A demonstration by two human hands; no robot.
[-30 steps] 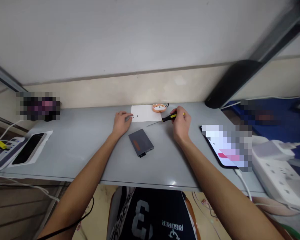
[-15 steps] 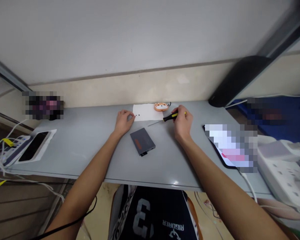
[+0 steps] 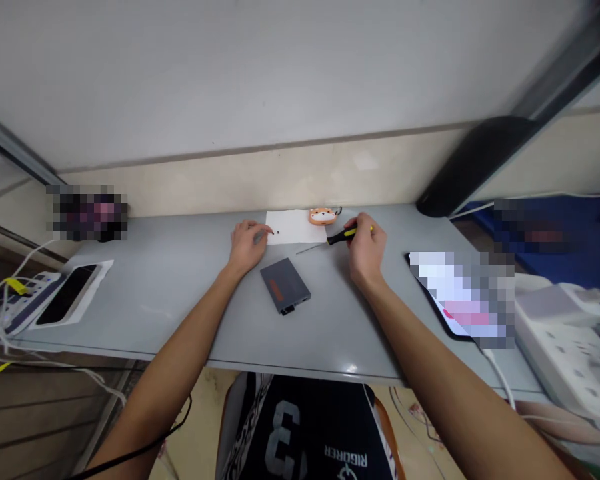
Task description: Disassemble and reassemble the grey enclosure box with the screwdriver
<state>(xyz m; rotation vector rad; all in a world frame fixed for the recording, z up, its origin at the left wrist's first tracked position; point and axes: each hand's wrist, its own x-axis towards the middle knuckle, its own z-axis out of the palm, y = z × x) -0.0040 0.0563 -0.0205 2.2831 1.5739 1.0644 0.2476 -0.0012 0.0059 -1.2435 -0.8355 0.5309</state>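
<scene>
My left hand [image 3: 247, 245] rests at the left edge of a sheet of white paper [image 3: 296, 230]. Its index finger stretches onto the paper and touches or nearly touches a tiny black piece, perhaps a screw; a gap shows between finger and thumb. Another tiny black piece [image 3: 279, 233] lies beside the fingertip. In my right hand [image 3: 367, 247] is a screwdriver with a black and yellow handle [image 3: 343, 235], its thin shaft slanting left above the desk. Between my hands lies a flat dark grey rectangular device [image 3: 285, 285] with an orange mark and a black connector at its near edge.
An orange-and-white animal-faced case [image 3: 323, 216] sits on the paper's far right. To the right are a lit tablet or phone [image 3: 453, 297] and a white power strip [image 3: 570, 353]. At the left lie a dark phone [image 3: 67, 295] and tangled white cables [image 3: 3, 307]. A wall backs the desk.
My left index finger has reached slightly further right onto the paper, over one of the tiny black pieces. My right hand and the screwdriver hold nearly the same place.
</scene>
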